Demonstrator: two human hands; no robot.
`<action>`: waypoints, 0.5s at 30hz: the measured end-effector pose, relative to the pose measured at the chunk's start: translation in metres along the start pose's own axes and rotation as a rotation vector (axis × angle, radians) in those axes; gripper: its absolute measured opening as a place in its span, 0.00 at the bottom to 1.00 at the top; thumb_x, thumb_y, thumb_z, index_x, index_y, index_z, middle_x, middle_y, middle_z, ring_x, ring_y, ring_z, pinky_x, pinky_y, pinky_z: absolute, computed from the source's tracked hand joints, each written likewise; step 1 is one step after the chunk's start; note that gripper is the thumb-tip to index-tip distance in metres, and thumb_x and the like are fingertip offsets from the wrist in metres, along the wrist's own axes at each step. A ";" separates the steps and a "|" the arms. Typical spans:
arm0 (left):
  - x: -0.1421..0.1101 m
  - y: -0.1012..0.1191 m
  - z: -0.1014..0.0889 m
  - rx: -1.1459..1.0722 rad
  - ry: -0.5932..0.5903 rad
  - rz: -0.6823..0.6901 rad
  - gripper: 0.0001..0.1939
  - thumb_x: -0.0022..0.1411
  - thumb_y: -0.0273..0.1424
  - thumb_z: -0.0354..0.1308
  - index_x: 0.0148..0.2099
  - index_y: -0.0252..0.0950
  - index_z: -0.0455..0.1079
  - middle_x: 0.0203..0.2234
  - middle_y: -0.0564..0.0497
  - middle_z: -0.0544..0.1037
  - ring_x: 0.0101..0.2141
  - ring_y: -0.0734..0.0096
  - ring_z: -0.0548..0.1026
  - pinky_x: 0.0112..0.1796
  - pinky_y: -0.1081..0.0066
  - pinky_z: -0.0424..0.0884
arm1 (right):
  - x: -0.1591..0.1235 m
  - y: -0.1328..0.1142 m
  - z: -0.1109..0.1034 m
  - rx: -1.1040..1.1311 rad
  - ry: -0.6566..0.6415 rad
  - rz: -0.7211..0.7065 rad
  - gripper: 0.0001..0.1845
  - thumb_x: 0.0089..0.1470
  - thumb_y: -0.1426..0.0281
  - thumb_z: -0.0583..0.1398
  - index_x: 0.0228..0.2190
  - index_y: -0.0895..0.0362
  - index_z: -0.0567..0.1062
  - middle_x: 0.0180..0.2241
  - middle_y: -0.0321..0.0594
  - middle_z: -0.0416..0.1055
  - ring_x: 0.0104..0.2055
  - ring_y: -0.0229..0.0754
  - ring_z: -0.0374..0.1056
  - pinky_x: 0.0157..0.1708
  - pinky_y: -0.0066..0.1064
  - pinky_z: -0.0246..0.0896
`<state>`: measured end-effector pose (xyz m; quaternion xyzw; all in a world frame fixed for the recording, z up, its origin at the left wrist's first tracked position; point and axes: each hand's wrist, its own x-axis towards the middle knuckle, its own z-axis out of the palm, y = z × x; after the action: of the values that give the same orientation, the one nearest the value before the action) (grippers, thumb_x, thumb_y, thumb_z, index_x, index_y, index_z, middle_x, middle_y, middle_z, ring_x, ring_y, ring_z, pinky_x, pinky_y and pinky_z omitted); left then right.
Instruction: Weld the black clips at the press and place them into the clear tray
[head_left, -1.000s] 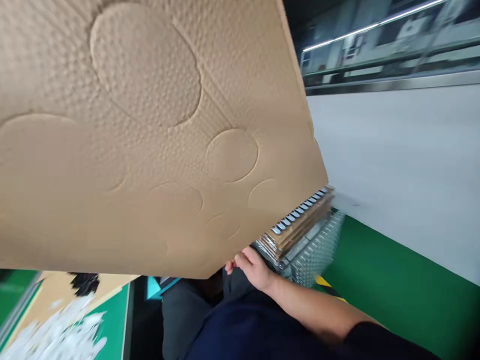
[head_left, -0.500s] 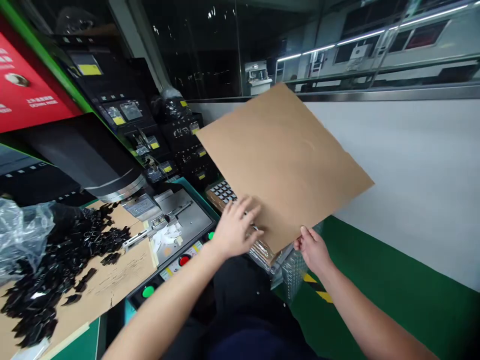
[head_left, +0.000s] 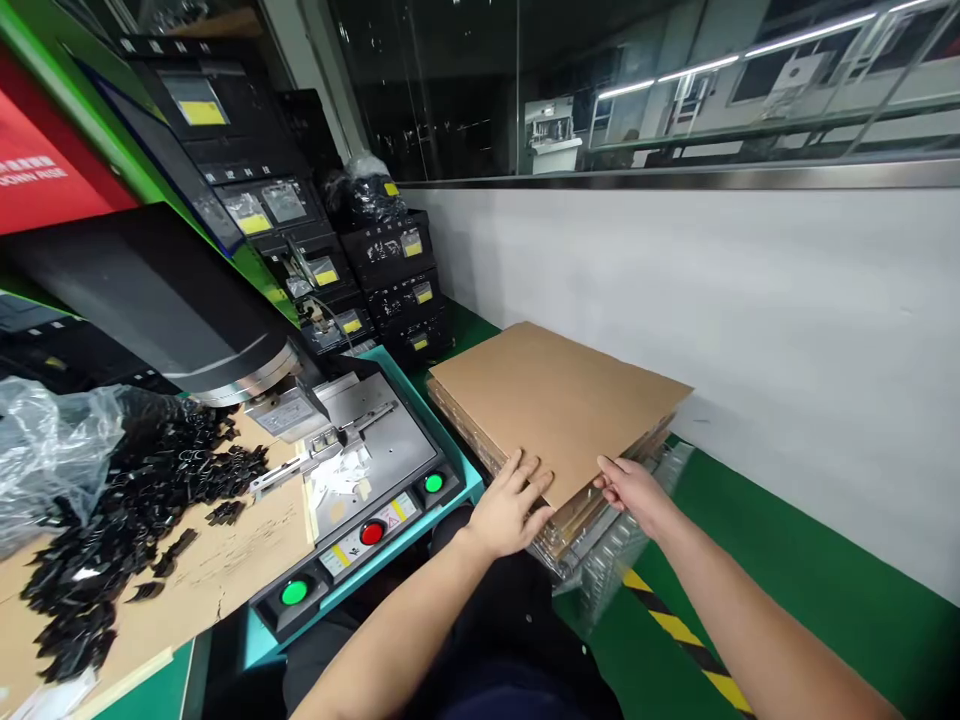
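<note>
A flat brown cardboard sheet [head_left: 562,400] lies on top of a stack of cardboard layers [head_left: 480,440] beside the machine. My left hand [head_left: 514,505] rests at the sheet's near left edge, its fingers spread over the corner. At the near right edge, my right hand [head_left: 630,490] pinches the sheet between thumb and fingers. Clear plastic wrap [head_left: 615,570] hangs around the lower part of the stack. What lies under the sheet is hidden.
A press machine with a dark cylindrical head [head_left: 157,300] stands left, with green buttons [head_left: 295,592] and a red button [head_left: 372,533] in front. Black plastic parts [head_left: 142,500] are heaped on the bench. Black bins [head_left: 394,250] are stacked behind. A white wall [head_left: 750,270] runs along the right.
The cardboard sheet has come down from a raised, tilted position to lie flat on the stack, covering the rows of small pieces seen before. My left hand has moved right and down onto its edge.
</note>
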<state>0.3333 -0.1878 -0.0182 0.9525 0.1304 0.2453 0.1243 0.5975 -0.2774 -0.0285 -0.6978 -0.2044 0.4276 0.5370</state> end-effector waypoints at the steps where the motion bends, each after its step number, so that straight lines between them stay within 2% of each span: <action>1: -0.002 0.000 0.004 0.005 0.002 0.000 0.30 0.79 0.45 0.50 0.73 0.33 0.65 0.69 0.37 0.71 0.75 0.51 0.58 0.75 0.42 0.54 | 0.001 0.001 -0.002 -0.062 -0.001 0.012 0.24 0.57 0.50 0.68 0.28 0.55 0.69 0.25 0.37 0.72 0.19 0.31 0.58 0.16 0.22 0.45; 8: -0.014 0.007 0.022 0.012 -0.034 -0.024 0.30 0.78 0.43 0.52 0.74 0.34 0.64 0.68 0.38 0.72 0.76 0.51 0.56 0.76 0.44 0.52 | 0.008 0.018 -0.004 -0.275 0.026 -0.056 0.26 0.60 0.48 0.61 0.22 0.55 0.70 0.21 0.37 0.72 0.18 0.34 0.61 0.20 0.27 0.52; 15: -0.018 -0.001 0.027 -0.007 -0.068 -0.041 0.30 0.77 0.45 0.52 0.74 0.37 0.64 0.71 0.38 0.68 0.76 0.49 0.56 0.74 0.41 0.55 | 0.014 0.030 -0.003 -0.353 0.071 -0.108 0.25 0.63 0.49 0.58 0.24 0.55 0.74 0.20 0.37 0.71 0.19 0.37 0.64 0.24 0.30 0.58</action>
<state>0.3318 -0.1969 -0.0495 0.9570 0.1446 0.2108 0.1368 0.6023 -0.2794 -0.0613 -0.7839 -0.2942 0.3307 0.4355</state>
